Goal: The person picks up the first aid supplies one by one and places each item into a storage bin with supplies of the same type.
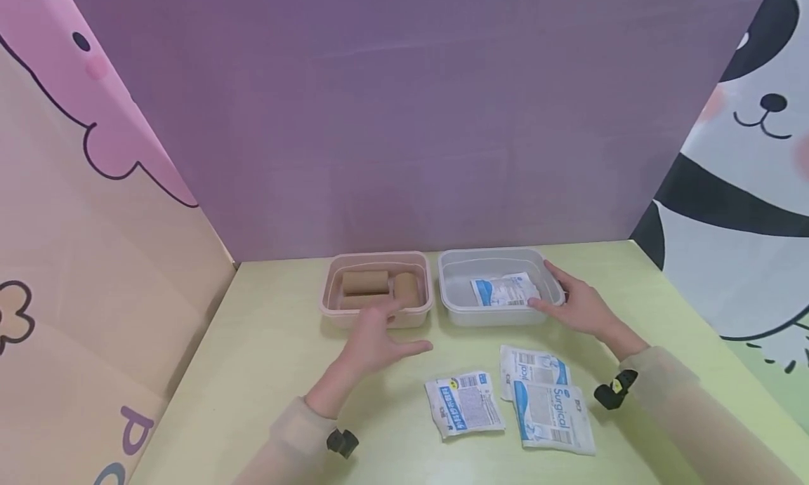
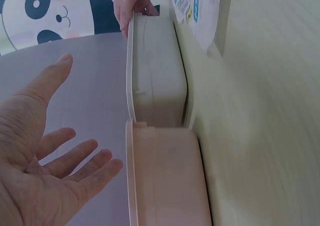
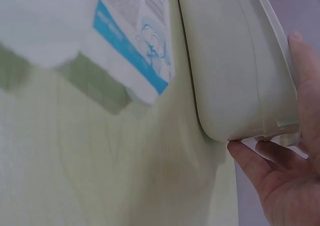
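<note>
My left hand [image 1: 376, 337] hovers in front of a pink plastic container [image 1: 338, 318], fingers spread and thumb out, holding nothing. Its fingertips overlap the container's front rim in the head view; in the left wrist view the open palm faces the white one. Several tan rolls [image 1: 365, 283] lie inside the pink container. My right hand [image 1: 584, 308] grips the right end of the white plastic container [image 1: 489, 318], thumb at the rim and fingers against the outer wall [image 3: 235, 76]. A white-and-blue packet [image 1: 502, 290] lies in that container, toward its right side.
Three more packets lie on the pale yellow table [image 1: 253, 394]: one medical packet [image 1: 464, 404] in the middle, and a "Surgical" packet [image 1: 553, 415] overlapping another packet [image 1: 531, 366] to its right. A purple panel [image 1: 430, 120] stands behind both containers.
</note>
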Available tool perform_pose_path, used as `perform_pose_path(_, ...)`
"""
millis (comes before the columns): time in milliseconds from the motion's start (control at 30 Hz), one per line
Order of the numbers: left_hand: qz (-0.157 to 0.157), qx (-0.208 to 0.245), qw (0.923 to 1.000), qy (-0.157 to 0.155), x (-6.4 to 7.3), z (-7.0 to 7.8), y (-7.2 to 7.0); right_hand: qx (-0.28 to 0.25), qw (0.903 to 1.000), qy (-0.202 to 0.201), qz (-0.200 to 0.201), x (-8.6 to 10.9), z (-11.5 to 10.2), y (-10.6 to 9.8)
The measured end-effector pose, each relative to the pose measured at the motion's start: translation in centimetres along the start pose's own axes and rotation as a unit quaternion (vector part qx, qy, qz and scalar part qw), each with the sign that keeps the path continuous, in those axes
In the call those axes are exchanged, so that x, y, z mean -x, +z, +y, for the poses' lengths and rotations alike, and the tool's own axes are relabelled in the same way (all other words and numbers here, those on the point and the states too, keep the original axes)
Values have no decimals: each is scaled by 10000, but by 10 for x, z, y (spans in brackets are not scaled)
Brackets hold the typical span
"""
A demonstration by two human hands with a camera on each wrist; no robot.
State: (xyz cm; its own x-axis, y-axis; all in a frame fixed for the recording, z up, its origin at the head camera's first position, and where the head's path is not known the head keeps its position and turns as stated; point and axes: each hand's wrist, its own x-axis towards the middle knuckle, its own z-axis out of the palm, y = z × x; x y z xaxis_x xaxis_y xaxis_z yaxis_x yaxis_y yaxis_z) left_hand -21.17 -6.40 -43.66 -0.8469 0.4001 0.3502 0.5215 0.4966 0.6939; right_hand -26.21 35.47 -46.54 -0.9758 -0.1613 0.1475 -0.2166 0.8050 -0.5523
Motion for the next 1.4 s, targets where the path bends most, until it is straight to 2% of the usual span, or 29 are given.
perform_pose_path(133,-201,185,9996,50,-1,6,8,-3,10000,-8,0,0,-3,-4)
perform_pose_path(667,-725,168,9971,-136,1,14,34,-231,9996,125,-60,-1,-1,-4)
perform_pose_path(900,-825,234,9963,-32,4,15,44,-240,9996,141,-86,-2,2,-3)
perform_pose_path(1033,-982,239,9949,14,6,17,50,-216,9997,137,-68,-1,2,-3)
perform_pose_path(1400,-1453,-544,9879,24,11,27,69,-257,9995,158,-69,1,1,-1)
